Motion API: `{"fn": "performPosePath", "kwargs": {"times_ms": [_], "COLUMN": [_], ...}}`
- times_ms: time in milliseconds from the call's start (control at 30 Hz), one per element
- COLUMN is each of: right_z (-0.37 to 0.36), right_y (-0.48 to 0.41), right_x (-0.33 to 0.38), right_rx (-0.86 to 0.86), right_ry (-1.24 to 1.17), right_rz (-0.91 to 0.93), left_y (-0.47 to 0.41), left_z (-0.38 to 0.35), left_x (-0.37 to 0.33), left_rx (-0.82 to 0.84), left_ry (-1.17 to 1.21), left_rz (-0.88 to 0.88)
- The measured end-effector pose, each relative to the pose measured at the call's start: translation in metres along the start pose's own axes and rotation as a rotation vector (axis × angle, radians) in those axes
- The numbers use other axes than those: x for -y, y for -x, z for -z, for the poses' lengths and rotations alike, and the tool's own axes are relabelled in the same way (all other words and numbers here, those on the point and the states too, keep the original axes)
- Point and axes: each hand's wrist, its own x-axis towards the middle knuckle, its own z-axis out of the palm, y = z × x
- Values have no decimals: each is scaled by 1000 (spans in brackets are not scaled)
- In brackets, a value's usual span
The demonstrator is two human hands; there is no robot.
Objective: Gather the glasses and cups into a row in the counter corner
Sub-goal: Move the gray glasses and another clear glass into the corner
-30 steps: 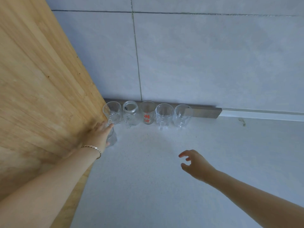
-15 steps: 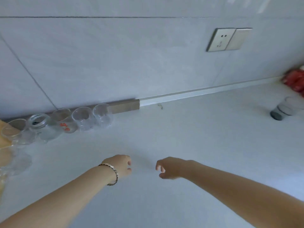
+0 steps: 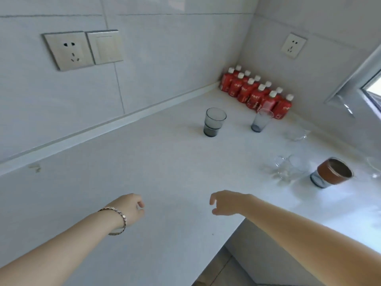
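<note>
Two smoky grey tumblers stand upright on the white counter [image 3: 165, 166]: a stepped grey tumbler [image 3: 214, 121] and a slimmer tapered tumbler [image 3: 261, 120] to its right. A glass cup with a brown sleeve [image 3: 331, 175] stands at the right. Left of it sit two clear glasses [image 3: 287, 169], and another clear glass [image 3: 295, 134] sits farther back. My left hand [image 3: 131, 209], with a bracelet at the wrist, hovers low over the counter with curled fingers and holds nothing. My right hand [image 3: 224, 203] hangs beside it, fingers loosely apart and empty. Both hands are well short of the glasses.
Several red bottles with white caps [image 3: 257, 93] fill the far corner in two rows. A double socket and switch plate [image 3: 82, 49] and a single socket [image 3: 293, 45] are on the tiled walls. A window frame [image 3: 362, 79] is at the right; the counter's front edge [image 3: 233, 234] drops off below my right arm.
My view has swung right, away from the row of clear glasses by the wooden panel, onto the scattered glasses. My left hand left the glass it touched; both hands now hover empty.
</note>
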Motion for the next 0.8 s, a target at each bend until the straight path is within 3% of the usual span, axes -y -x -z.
{"fn": "performPosePath", "kwargs": {"times_ms": [100, 300, 433, 600, 800], "right_z": [23, 76, 75, 60, 76], "right_y": [-9, -1, 0, -14, -35], "right_x": [-85, -218, -279, -297, -298], "right_rx": [-84, -466, -405, -401, -465], "right_ry": [-60, -145, -281, -405, -422], "right_rz": [-59, -273, -445, -451, -362], "left_y": [-30, -73, -93, -115, -161], "left_z": [-4, -9, -10, -12, 25], "left_x": [-69, -172, -216, -241, -270], "left_rx": [-9, 6, 32, 45, -203], "left_ry": [8, 42, 0, -61, -134], "left_rz": [-8, -53, -63, -53, -42]}}
